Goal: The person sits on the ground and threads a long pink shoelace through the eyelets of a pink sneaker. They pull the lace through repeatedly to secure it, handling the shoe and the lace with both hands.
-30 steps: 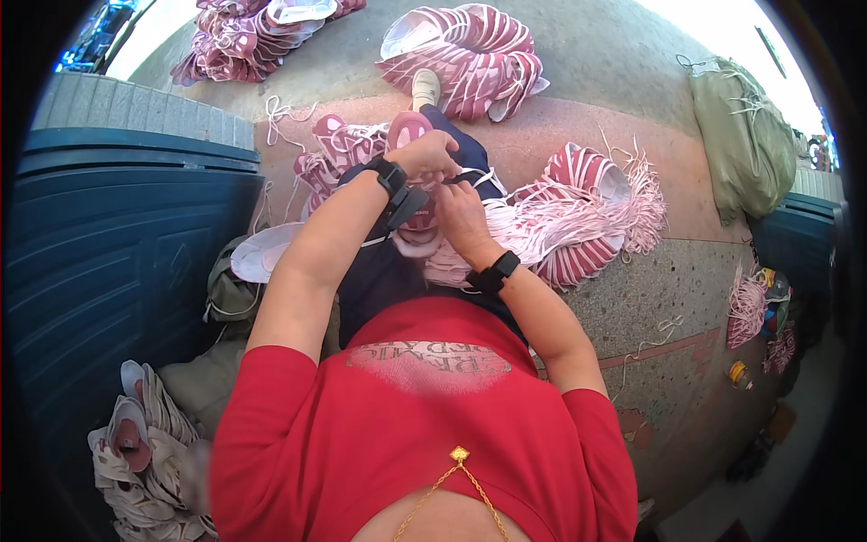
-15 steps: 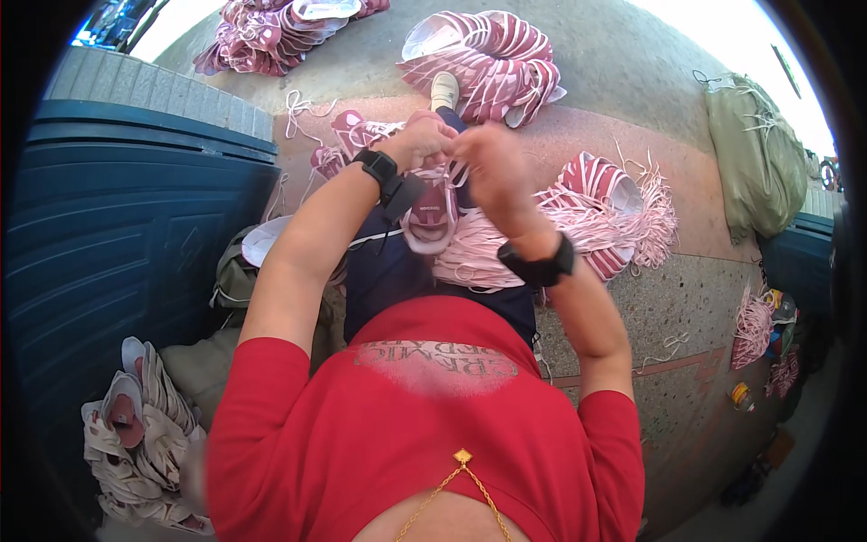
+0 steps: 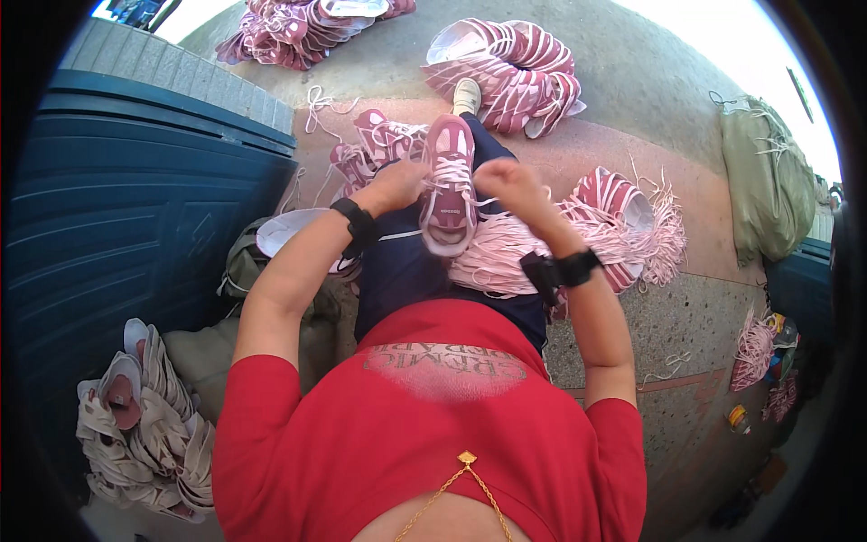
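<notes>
A pink-and-white shoe upper [image 3: 450,203] with white lacing across its front lies over my dark-trousered legs, toe pointing away from me. At its left edge my left hand [image 3: 402,183] is closed, fingertips pinched on the shoelace beside the eyelets. My right hand [image 3: 517,188] is curled closed just off the right edge, slightly blurred, with a lace end showing below it; its exact hold is partly hidden. Against my right thigh lies a thick bundle of pale pink shoelaces [image 3: 495,262], partly over a row of nested striped uppers [image 3: 603,194].
More laced uppers [image 3: 384,135] lie beyond my left hand. A curved stack of uppers [image 3: 510,72] stands ahead by my foot, another pile [image 3: 293,32] at far left. Blue panelled door [image 3: 144,190] borders the left; a green sack [image 3: 768,176] stands right; beige uppers [image 3: 149,434] lie lower left.
My hands were together above the shoe upper; now they are apart, one on each side, and lower. The upper's toe, covered before, is now in plain view. The whole view shifted slightly.
</notes>
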Tool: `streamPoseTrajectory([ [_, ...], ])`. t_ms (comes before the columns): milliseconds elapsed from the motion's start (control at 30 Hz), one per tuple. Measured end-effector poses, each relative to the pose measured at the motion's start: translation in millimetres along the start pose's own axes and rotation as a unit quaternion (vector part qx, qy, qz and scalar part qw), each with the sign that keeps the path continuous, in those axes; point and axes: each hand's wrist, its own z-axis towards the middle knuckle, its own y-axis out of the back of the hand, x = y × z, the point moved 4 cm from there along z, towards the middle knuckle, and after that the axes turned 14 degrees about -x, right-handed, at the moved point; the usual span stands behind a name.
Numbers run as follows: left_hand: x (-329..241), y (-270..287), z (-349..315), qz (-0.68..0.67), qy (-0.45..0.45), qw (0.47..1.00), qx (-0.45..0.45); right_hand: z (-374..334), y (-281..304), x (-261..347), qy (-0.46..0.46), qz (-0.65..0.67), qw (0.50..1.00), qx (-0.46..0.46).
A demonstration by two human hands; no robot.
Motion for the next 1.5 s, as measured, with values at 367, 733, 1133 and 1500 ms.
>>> streamPoseTrajectory([
  [367,-6.6,18.7,-5.7,-0.132,0.183,0.972,0.059,-18.5,-92.4,-47.7,0.154,-0.455,0.876,-0.045],
  [733,3.3,19.5,8.0,0.004,0.046,0.996,-0.071,-8.5,-107.0,-57.8,0.151,-0.504,0.85,0.04],
  [1133,-24.2,18.3,21.3,-0.028,0.012,0.999,-0.026,13.0,73.1,271.9,-0.001,0.561,0.803,0.201],
  [1500,45.0,178.7,29.5,-0.679,0.086,0.722,-0.099,73.9,200.2,123.7,-0.085,0.56,0.742,-0.358],
])
